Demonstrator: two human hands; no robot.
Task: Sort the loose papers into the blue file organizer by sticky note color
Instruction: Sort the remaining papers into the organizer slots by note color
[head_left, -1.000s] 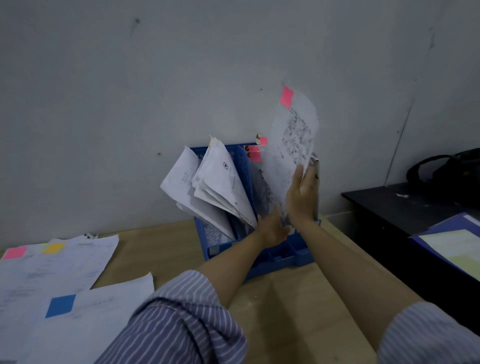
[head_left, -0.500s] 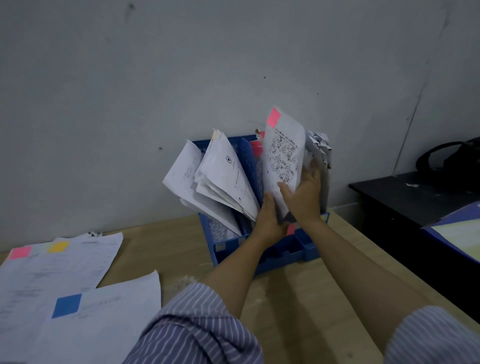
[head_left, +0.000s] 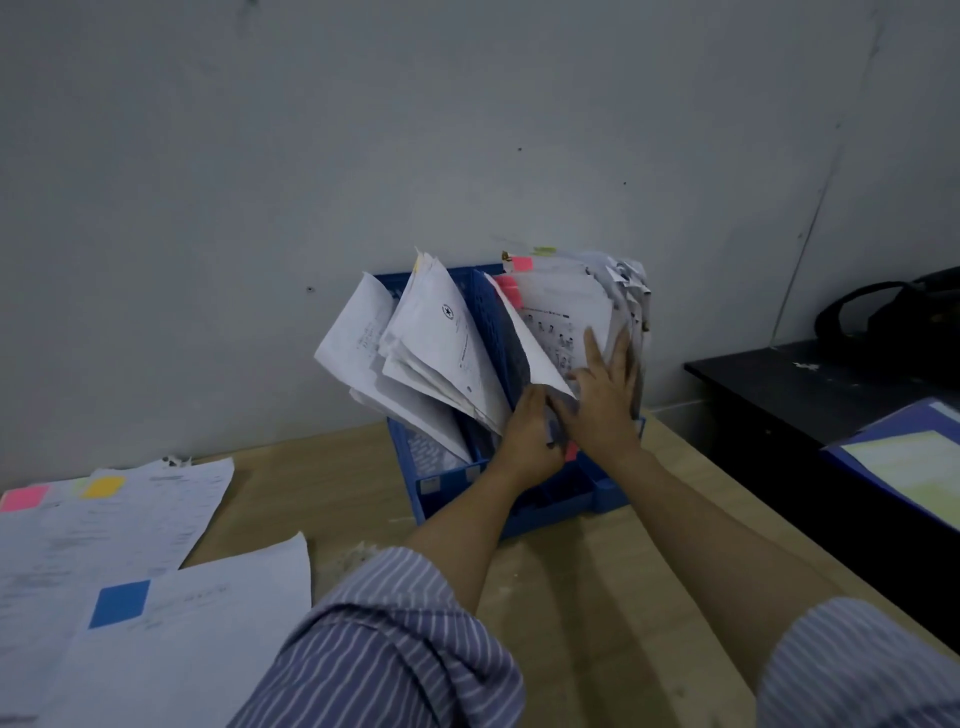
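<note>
Since a second ago, the pink-tagged sheet (head_left: 563, 322) is dropping from above the blue file organizer (head_left: 550, 501) down into its right-hand slot, and I am watching both hands sink with it.

Nearest me, loose papers (head_left: 171, 634) are lying on the wooden table (head_left: 597, 613) at the left, one carrying a blue sticky note (head_left: 119, 603), and beyond it others showing a yellow note (head_left: 104, 487) and a pink note (head_left: 23, 498).

Further in, my left hand (head_left: 527, 441) is curling its fingers round the lower edge of the filed sheets, gripping them aside. My right hand (head_left: 605, 400) is lying flat with straight fingers, pressing the pink-tagged sheet back against the stack.

Behind them, the organizer is standing against the grey wall (head_left: 467, 130), its left slots holding fanned white pages (head_left: 415, 358).

I am judging this as the seating step for a pink paper. Next, I would be letting go, then reaching left for another sheet and reading its note colour.
</note>
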